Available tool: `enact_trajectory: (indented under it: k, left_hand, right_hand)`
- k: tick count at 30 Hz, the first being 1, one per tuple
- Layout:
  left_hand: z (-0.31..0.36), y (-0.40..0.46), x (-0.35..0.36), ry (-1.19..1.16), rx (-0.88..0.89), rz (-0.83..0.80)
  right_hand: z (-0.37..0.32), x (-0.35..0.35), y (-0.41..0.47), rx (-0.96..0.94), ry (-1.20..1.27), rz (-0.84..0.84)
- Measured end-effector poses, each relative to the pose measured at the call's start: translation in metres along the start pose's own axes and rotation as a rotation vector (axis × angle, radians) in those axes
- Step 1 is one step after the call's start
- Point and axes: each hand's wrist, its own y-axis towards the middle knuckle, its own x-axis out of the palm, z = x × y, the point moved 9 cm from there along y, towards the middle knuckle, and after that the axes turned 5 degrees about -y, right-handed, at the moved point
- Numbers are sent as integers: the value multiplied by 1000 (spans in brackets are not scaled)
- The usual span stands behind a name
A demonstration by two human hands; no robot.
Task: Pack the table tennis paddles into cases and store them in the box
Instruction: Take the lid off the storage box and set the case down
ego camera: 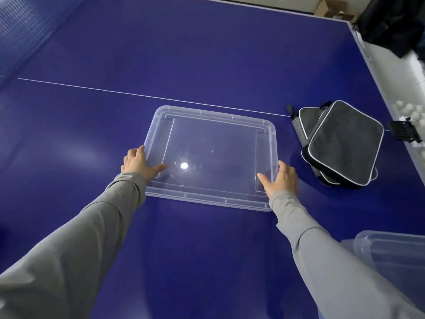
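Left hand (pixel 138 164) and right hand (pixel 281 179) grip opposite ends of the clear lid (pixel 211 155) beside stacked cases (pixel 340 143).

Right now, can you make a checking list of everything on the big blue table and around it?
Surface: blue table tennis table with a white centre line.
Job's things: clear plastic lid lying flat; two grey and black paddle cases stacked to its right; clear storage box, partly in view at the near right. No bare paddles seen.
Clutter: nothing seen on the table.
Hands: left hand grips the lid's left edge; right hand grips its right edge.
Cables: nothing seen.
Surroundings: white balls beyond the right table edge; cardboard box and a dark bag on the floor.
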Motion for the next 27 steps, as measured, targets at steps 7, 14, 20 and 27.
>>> enact_trajectory:
  k: [7,14,20,27]
  left_hand:
    - [0,-56,-16,180,86,-35]
    - [-21,-140,-32,468,209,-85]
    - [-68,-207,-52,583,158,-104]
    - [-160,-251,-97,557,23,-46]
  right_hand:
    - [-29,-11,-46,-211,-110,-95]
    - [-55,-19,-115,-455,-351,-177]
    - [-79,-9,-183,-604,-441,-251]
    - [-135,35,-272,-780,-450,-361]
